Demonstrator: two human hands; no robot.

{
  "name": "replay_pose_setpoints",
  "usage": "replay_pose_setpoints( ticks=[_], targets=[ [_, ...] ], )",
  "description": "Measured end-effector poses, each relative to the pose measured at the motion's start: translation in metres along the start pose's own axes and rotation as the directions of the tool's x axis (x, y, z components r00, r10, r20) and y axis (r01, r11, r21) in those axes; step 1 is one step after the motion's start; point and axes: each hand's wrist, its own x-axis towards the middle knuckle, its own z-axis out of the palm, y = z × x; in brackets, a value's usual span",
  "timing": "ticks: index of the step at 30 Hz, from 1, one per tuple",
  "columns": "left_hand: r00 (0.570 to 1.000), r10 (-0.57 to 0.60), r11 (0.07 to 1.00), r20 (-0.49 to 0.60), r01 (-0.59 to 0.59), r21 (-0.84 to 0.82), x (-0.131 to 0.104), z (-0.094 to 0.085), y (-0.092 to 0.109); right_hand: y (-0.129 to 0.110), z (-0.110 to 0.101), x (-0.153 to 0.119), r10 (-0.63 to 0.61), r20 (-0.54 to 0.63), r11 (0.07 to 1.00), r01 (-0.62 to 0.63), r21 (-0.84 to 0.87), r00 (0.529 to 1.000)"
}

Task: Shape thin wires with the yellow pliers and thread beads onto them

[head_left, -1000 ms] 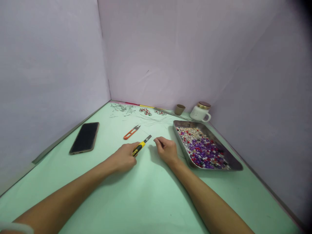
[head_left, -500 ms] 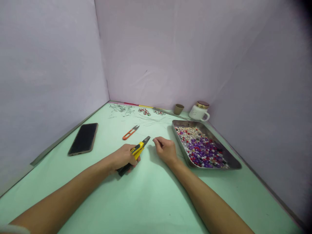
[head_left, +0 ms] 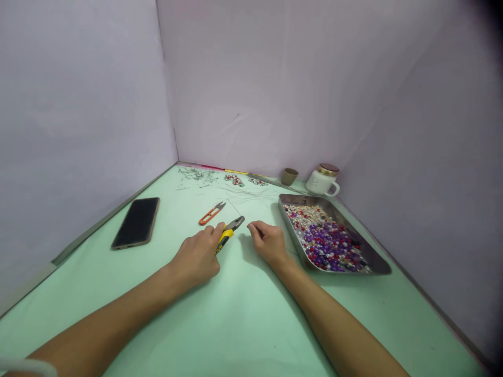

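Observation:
My left hand (head_left: 199, 255) is wrapped round yellow-and-black pliers (head_left: 233, 225), whose jaws point up and to the right. A thin wire (head_left: 233, 207) stretches up and to the left from near the jaws. Just right of the jaws, my right hand (head_left: 268, 241) is closed in a pinch, with its fingertips close to the plier tips. What it pinches is too small to make out. Orange thread snips (head_left: 211, 213) lie on the green table beyond my left hand.
A metal tray (head_left: 293, 230) of mixed beads lies at the right. Behind are a white lidded mug (head_left: 321, 181), a brown cup (head_left: 289, 177), beaded pieces (head_left: 234, 180) and wire scraps (head_left: 196, 175). A phone (head_left: 137, 222) lies at the left.
My left hand has rolled over, back now upward, turning the pliers. A thin wire now shows beyond the jaws. My right hand has hardly moved.

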Motion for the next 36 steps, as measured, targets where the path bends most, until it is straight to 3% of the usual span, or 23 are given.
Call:
replay_pose_setpoints(
  ticks=[3,6,8,11,13,15,17,19,21,23,26,29,31,33,36],
  targets=[
    [1.000,0.010,0.996,0.002,-0.009,-0.090,0.000,-0.001,-0.001,0.000,0.000,0.000,0.001,-0.004,1.000,-0.001,0.006,1.000],
    [0.997,0.060,0.936,0.039,-0.043,-0.351,0.001,-0.006,-0.002,0.000,-0.001,0.000,0.001,-0.018,1.000,-0.001,0.018,1.000],
    [0.990,0.086,0.835,0.114,-0.009,-0.550,0.002,-0.010,-0.002,-0.001,-0.001,0.000,0.002,-0.027,1.000,-0.001,0.030,1.000],
    [0.937,0.104,0.589,0.332,0.211,-0.780,0.003,-0.017,0.000,-0.001,-0.002,-0.001,0.007,-0.040,0.999,-0.005,0.045,0.999],
    [0.890,0.145,0.433,0.433,0.336,-0.836,0.003,-0.020,0.001,-0.001,-0.002,-0.001,0.009,-0.049,0.999,-0.007,0.050,0.999],
    [0.869,0.179,0.363,0.462,0.378,-0.852,0.003,-0.020,0.001,-0.001,-0.002,0.000,0.006,-0.051,0.999,-0.003,0.051,0.999],
    [0.871,0.159,0.384,0.466,0.380,-0.841,0.004,-0.019,0.001,-0.001,-0.001,0.000,0.000,-0.047,0.999,0.002,0.048,0.999],
    [0.904,0.090,0.499,0.418,0.322,-0.804,0.004,-0.016,0.000,0.000,-0.001,0.000,-0.006,-0.043,0.999,0.007,0.041,0.999],
    [0.961,0.044,0.676,0.273,0.173,-0.716,0.004,-0.013,0.000,0.000,0.000,0.000,-0.010,-0.036,0.999,0.011,0.031,0.999],
    [0.991,0.062,0.828,0.118,0.015,-0.561,0.003,-0.010,-0.001,0.000,0.000,0.000,-0.012,-0.029,1.000,0.013,0.023,1.000],
    [0.998,0.047,0.953,0.034,-0.035,-0.300,0.001,-0.005,-0.001,0.001,0.001,-0.001,-0.011,-0.020,1.000,0.011,0.016,1.000],
    [1.000,0.001,0.996,0.014,0.001,-0.092,0.000,-0.003,0.001,0.001,0.001,0.000,-0.009,-0.019,1.000,0.010,0.020,1.000],
    [1.000,-0.003,0.999,-0.002,0.003,-0.040,-0.001,-0.003,0.002,0.001,0.001,0.000,-0.008,-0.022,1.000,0.009,0.026,1.000],
    [1.000,0.004,0.995,-0.012,-0.005,-0.101,0.000,-0.004,0.002,0.001,0.001,0.000,-0.011,-0.028,0.999,0.012,0.034,1.000],
    [0.997,0.045,0.917,0.060,-0.017,-0.399,0.001,-0.010,0.001,0.001,0.000,0.000,-0.011,-0.043,0.998,0.013,0.055,0.999]
  ],
)
